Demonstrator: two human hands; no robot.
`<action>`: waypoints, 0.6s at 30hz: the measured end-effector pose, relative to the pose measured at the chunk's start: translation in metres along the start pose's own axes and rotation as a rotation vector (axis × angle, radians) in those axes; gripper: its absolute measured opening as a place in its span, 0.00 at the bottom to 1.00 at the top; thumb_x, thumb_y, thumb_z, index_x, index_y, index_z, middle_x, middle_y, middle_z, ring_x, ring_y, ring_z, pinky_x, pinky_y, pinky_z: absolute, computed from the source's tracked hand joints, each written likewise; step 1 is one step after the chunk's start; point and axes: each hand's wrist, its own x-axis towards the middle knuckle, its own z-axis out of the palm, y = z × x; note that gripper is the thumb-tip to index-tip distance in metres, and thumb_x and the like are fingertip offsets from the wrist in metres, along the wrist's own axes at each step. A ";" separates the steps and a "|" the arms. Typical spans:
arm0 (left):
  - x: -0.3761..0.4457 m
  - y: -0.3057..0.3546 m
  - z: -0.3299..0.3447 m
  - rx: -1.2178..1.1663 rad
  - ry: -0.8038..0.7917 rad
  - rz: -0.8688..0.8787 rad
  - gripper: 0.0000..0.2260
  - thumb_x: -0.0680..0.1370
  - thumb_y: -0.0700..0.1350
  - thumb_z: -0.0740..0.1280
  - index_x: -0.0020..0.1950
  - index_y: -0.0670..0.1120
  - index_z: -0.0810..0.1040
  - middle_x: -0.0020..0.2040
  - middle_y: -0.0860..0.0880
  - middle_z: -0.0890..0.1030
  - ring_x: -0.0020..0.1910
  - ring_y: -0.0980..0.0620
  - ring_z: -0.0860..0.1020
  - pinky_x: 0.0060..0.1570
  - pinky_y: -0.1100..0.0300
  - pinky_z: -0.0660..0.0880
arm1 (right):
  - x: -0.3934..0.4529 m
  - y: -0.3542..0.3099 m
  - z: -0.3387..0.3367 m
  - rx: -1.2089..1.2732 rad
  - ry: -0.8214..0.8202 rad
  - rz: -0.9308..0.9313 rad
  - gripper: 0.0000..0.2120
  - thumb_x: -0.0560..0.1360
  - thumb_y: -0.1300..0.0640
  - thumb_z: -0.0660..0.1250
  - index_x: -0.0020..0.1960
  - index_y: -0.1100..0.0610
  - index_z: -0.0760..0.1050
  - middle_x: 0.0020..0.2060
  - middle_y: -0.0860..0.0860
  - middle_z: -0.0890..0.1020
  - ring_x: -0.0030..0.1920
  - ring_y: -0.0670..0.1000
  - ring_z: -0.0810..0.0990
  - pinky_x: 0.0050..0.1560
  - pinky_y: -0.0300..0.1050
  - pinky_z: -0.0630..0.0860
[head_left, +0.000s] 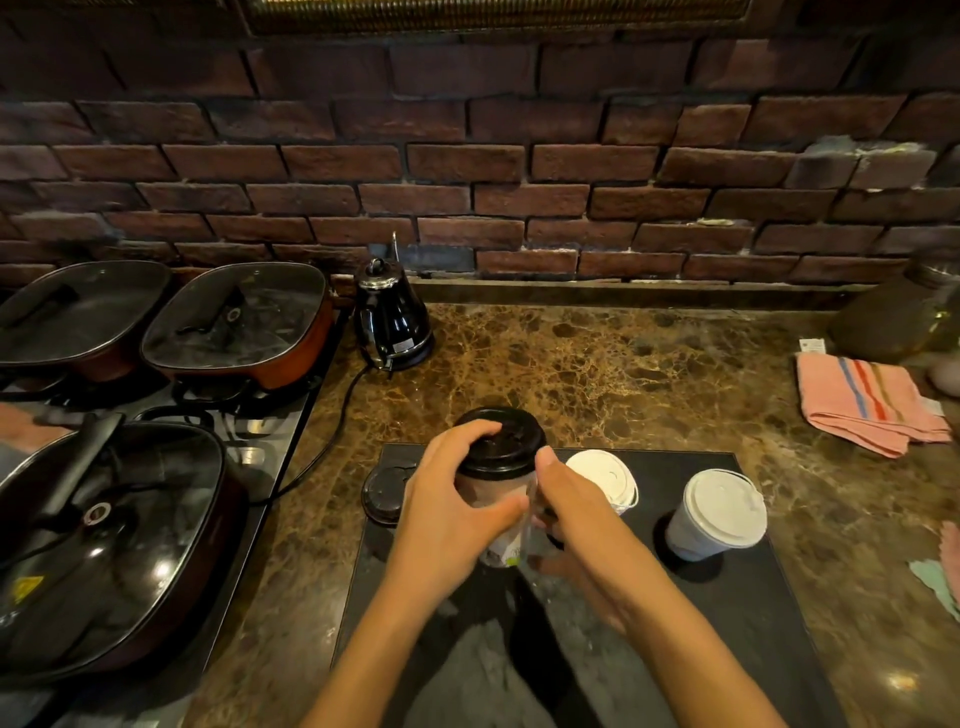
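Note:
A paper cup (498, 535) with a black lid (506, 441) is held above a black mat (727, 623) on the marble counter. My left hand (447, 499) curls over the lid's left edge and the cup's side. My right hand (566, 519) grips the cup from the right, thumb up against the lid's rim. Two white-lidded cups stand on the mat, one (605, 480) just behind my right hand, the other (719, 514) further right. A loose black lid (387, 491) lies at the mat's left edge.
A black electric kettle (392, 319) stands at the back by the brick wall, its cord trailing left. Three lidded pans (244, 322) sit on the stove at left. A folded pink striped cloth (867, 405) lies at right, a jar (898, 317) behind it.

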 end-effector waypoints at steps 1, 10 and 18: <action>-0.002 -0.004 0.004 0.002 0.005 -0.002 0.29 0.68 0.42 0.79 0.65 0.60 0.75 0.63 0.58 0.77 0.63 0.64 0.75 0.62 0.63 0.74 | 0.002 0.006 0.001 0.057 -0.001 0.015 0.17 0.82 0.44 0.57 0.62 0.50 0.78 0.50 0.48 0.87 0.51 0.44 0.86 0.44 0.43 0.81; -0.012 -0.051 0.034 -0.129 0.042 -0.136 0.32 0.67 0.36 0.79 0.63 0.61 0.73 0.63 0.55 0.77 0.62 0.60 0.77 0.63 0.58 0.76 | 0.032 0.063 0.004 0.230 0.062 -0.002 0.17 0.81 0.46 0.61 0.69 0.48 0.73 0.60 0.51 0.84 0.60 0.52 0.83 0.55 0.51 0.79; -0.010 -0.077 0.045 -0.218 -0.016 -0.225 0.36 0.69 0.33 0.77 0.68 0.60 0.67 0.64 0.58 0.76 0.63 0.63 0.77 0.58 0.67 0.75 | 0.058 0.100 0.001 0.210 0.155 -0.024 0.16 0.81 0.54 0.64 0.69 0.53 0.74 0.62 0.52 0.83 0.63 0.52 0.81 0.68 0.57 0.75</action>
